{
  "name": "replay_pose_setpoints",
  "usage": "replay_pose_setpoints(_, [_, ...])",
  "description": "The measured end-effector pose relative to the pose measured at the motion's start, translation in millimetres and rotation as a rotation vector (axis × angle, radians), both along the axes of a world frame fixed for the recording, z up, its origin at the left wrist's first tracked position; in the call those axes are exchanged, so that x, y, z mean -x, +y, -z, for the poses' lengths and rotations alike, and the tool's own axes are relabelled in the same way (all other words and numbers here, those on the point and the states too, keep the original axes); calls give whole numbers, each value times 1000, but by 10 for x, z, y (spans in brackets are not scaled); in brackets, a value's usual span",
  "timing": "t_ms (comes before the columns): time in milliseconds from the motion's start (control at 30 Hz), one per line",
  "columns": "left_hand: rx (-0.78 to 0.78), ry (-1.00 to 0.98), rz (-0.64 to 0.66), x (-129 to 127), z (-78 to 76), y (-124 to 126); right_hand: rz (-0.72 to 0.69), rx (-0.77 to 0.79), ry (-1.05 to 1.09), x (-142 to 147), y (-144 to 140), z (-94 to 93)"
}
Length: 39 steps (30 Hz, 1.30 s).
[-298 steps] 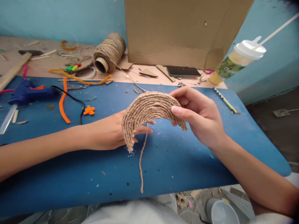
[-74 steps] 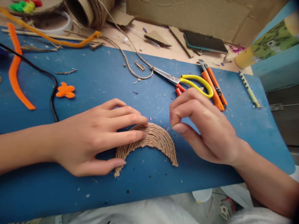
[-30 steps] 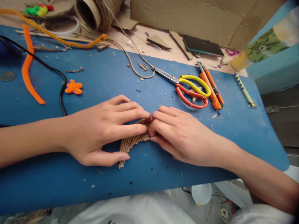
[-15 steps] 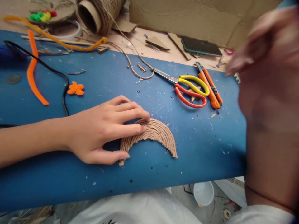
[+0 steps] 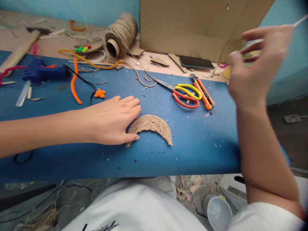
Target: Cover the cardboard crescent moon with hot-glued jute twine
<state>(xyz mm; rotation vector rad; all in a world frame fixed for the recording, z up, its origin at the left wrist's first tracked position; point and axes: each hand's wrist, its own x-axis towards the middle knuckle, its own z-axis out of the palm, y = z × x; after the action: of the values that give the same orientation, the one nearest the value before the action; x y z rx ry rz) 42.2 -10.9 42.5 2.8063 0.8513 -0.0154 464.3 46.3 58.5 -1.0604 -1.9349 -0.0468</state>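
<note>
A crescent-shaped arch of coiled jute twine [image 5: 154,123] lies on the blue work mat, its ends toward the front edge. My left hand [image 5: 113,120] is on its left end, with the thumb at the inner, lower side and the fingers curled over the outer edge. My right hand [image 5: 260,61] is raised above the right end of the table, fingers loosely bent and apart, nothing visible in it. Scissors [image 5: 184,93] with one yellow and one red handle lie beyond the arch. Twine from a large spool [image 5: 122,33] runs to their tips.
Two orange cutters [image 5: 203,93] lie beside the scissors. A blue glue gun [image 5: 43,70], an orange strip [image 5: 74,83] and an orange flower [image 5: 99,93] are at left. A cardboard sheet [image 5: 192,29] stands at the back, with a dark flat slab [image 5: 196,62] before it.
The view has pulled back, showing more of the table. My left fingers have drawn from the arch's middle toward its left end. My right hand shows more clearly, still raised.
</note>
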Motion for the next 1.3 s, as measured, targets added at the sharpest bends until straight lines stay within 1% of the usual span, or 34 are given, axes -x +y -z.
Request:
replay_pose_setpoints(33, [52,31,-48,-15,-45,-19,56,47,34,169,-88,27])
replay_pose_setpoints(133, [178,26,-240,-67,-162,-54,-168,187,-31,738,-402,143])
replay_pose_setpoints(167, [205,-14,-289,-84,-198,-49,-269,297,-46,900,-499,178])
replay_pose_setpoints(200, [221,-72,-318,-99,-234,-29,-405,511,20,1032,-581,205])
replay_pose_setpoints(233, [229,-142,-323,-111,-272,8,-481,664,79,1128,-645,222])
replay_pose_setpoints(267, [229,-218,-309,-121,-310,62,-532,771,123,1189,-688,231])
replay_pose_setpoints(300, [230,-294,-285,-128,-347,132,-559,842,165,1220,-710,234])
replay_pose_setpoints(333, [248,-375,-261,-135,-380,217,-558,863,193,1228,-714,234])
replay_pose_setpoints(400, [336,-546,-233,-148,-423,407,-540,863,251,1200,-676,237])
replay_pose_setpoints(467, [441,-686,-235,-168,-415,588,-512,860,326,1154,-607,256])
replay_pose_setpoints(500, [482,-729,-240,-182,-388,660,-495,857,363,1133,-571,270])
replay_pose_setpoints(567, [528,-751,-240,-214,-292,746,-460,850,421,1099,-510,307])
replay_pose_setpoints(633, [566,-748,-231,-246,-159,744,-428,843,457,1076,-469,343])
replay_pose_setpoints(733, [612,-739,-199,-281,42,623,-391,817,471,1051,-445,380])
replay_pose_setpoints(867, [684,-699,-132,-284,227,448,-389,782,459,1030,-453,393])
replay_pose_setpoints(967, [667,-693,-97,-254,320,406,-412,778,456,1031,-475,403])
replay_pose_setpoints(1067, [599,-684,-64,-215,386,403,-425,780,466,1040,-500,421])
replay_pose_setpoints(1300, [469,-626,14,-183,427,373,-404,773,440,1047,-530,434])
